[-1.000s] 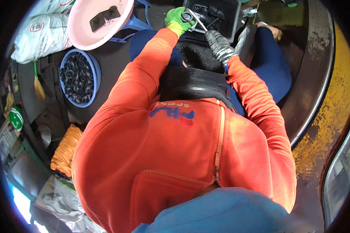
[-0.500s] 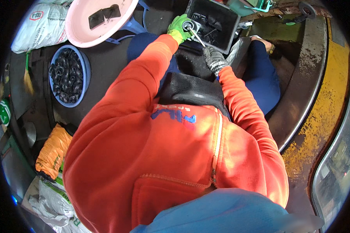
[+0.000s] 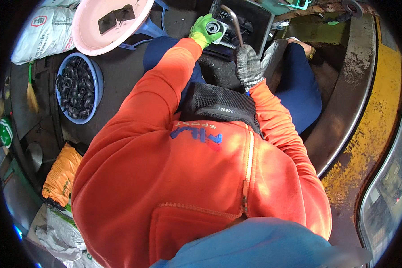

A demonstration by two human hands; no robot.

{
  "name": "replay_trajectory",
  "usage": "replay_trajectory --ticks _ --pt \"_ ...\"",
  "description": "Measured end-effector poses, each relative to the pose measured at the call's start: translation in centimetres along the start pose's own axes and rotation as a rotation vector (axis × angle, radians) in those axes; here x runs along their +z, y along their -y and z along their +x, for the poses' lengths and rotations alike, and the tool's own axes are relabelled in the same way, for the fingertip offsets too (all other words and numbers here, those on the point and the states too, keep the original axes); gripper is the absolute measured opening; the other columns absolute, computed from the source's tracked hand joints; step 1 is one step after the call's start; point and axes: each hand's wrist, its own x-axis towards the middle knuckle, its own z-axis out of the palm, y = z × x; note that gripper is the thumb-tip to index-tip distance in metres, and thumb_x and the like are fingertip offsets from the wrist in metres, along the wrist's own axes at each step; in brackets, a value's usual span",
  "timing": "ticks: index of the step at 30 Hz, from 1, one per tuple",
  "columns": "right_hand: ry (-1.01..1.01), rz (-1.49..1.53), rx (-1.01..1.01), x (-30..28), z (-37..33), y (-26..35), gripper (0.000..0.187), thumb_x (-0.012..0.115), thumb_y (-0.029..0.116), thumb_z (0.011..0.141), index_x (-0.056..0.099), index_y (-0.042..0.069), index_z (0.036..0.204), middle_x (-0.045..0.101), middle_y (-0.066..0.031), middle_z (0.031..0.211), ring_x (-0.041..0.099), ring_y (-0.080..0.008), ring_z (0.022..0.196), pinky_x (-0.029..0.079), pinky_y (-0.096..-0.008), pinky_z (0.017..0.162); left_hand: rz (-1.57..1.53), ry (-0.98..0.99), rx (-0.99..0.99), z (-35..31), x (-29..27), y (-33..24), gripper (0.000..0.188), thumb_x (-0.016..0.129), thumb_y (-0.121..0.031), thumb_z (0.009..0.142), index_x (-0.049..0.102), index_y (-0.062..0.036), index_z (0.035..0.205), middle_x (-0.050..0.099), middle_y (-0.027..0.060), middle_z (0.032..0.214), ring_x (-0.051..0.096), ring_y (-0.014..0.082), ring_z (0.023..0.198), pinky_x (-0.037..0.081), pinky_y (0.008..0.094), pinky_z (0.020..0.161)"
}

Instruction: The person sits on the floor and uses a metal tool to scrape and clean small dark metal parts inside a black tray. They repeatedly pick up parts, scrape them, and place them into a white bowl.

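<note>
My left hand [image 3: 203,30], in a green glove, grips a pale metal part [image 3: 213,28] with a round ring-shaped opening facing up. It is held over the near left rim of a black plastic bin [image 3: 264,32]. Dark pieces [image 3: 242,31] lie inside that bin. Closer to me on the right, my right hand [image 3: 249,67] wears a grey-and-black knit glove. Its fingers are wrapped round a bent metal rod [image 3: 237,27], whose curved end rises above the bin, apart from the metal part.
On the left stands a blue basin [image 3: 100,85] full of curled black parts. Behind it a pink basin [image 3: 87,33] with two dark flat pieces rests on a blue stool [image 3: 152,30]. A worn yellow metal frame [image 3: 366,111] curves along the right, and white sacks [image 3: 42,33] sit far left.
The rod's end has come out of the ring in the metal part and swung up and right. My right hand has drawn slightly nearer to me; my left hand stays nearly in place.
</note>
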Motion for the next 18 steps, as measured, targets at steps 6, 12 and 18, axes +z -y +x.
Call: replay_trajectory --ticks 6,12,18 --pt "0.127 -0.083 0.033 0.4 0.5 -0.8 0.042 0.027 0.029 0.093 0.053 -0.002 0.106 0.056 -0.0263 0.101 0.052 -0.0387 0.101 0.041 -0.0461 0.085 -0.030 0.001 0.011 0.0 0.5 0.2 0.051 0.077 -0.028 0.055 0.060 -0.0120 0.101 0.055 0.0113 0.112 0.049 0.0318 0.106 0.040 0.0394 0.092" --pt "0.147 -0.175 0.076 1.1 0.6 -1.2 0.047 0.024 0.036 0.094 0.049 -0.001 0.106 0.055 -0.0240 0.103 0.052 -0.0389 0.098 0.042 -0.0458 0.083 -0.038 0.050 -0.018 0.1 -0.3 -0.2 0.055 0.077 -0.032 0.057 0.060 -0.0093 0.103 0.049 0.0184 0.122 0.045 0.0337 0.114 0.036 0.0392 0.097" --pt "0.330 -0.107 0.170 0.4 0.0 -1.2 0.052 0.021 0.040 0.094 0.050 -0.001 0.107 0.053 -0.0256 0.109 0.051 -0.0396 0.102 0.040 -0.0465 0.086 -0.069 0.078 -0.114 -0.6 -0.6 -0.7 0.054 0.077 -0.029 0.056 0.059 -0.0110 0.105 0.048 0.0174 0.125 0.044 0.0348 0.114 0.035 0.0399 0.098"
